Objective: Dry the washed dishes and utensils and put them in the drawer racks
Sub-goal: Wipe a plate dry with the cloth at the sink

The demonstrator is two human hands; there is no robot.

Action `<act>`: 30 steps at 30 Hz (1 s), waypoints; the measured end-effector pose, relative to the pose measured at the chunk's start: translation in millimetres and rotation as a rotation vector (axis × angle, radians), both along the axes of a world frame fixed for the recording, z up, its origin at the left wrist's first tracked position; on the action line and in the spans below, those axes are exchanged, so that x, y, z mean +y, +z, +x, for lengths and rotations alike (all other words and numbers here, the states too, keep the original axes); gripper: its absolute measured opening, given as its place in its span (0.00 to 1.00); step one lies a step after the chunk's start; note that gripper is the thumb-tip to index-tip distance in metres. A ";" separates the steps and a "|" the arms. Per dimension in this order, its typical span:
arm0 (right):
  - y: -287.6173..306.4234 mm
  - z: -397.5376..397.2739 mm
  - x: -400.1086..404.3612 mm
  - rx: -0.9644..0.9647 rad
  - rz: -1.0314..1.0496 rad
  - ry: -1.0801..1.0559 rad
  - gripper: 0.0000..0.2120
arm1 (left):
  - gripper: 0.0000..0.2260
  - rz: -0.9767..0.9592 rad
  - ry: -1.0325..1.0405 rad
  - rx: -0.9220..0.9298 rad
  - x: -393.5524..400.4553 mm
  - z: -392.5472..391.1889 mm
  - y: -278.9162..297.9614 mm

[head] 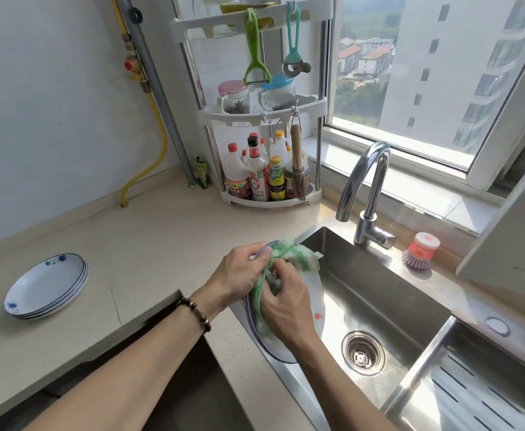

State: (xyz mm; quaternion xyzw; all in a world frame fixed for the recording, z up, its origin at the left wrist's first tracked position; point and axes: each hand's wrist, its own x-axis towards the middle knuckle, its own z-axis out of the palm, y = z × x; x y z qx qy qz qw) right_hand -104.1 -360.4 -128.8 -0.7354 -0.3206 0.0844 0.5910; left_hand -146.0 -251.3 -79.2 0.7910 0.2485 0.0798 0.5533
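Hands (264,284) clamped on plate (315,303) and cloth (289,256), we risk a wet-rim slip into the sink (388,293).

A white blue-rimmed round plate (315,298) stands tilted over the steel sink's (379,293) left edge, behind the right hand's fingers (281,283); a stack of white blue-rimmed plates (45,289) lies far left of them on the beige stone counter (149,244).
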 end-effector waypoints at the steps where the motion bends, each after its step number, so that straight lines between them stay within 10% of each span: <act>1: -0.6 -0.2 -4.0 -0.014 0.011 0.074 0.08 | 0.17 -0.004 -0.004 0.004 1.2 -1.0 -0.2; 6: -8.3 37.5 -2.0 0.091 -0.137 -0.206 0.03 | 0.14 0.028 -0.021 0.006 -10.9 -1.5 -7.9; 11: -1.8 5.6 -8.3 -0.082 -0.048 0.143 0.03 | 0.21 0.013 0.063 -0.011 -3.7 3.5 -3.8; 19: 16.2 17.7 -7.3 0.047 -0.036 0.039 0.11 | 0.24 0.064 0.192 -0.047 -10.2 14.9 -4.9; 23: 11.7 10.5 -22.2 -0.206 -0.423 0.047 0.17 | 0.20 0.048 0.284 -0.091 -8.7 18.0 -4.1; 30: 10.2 -6.7 -45.4 -0.055 -0.141 0.389 0.11 | 0.28 0.048 0.299 -0.070 -7.5 15.0 -10.2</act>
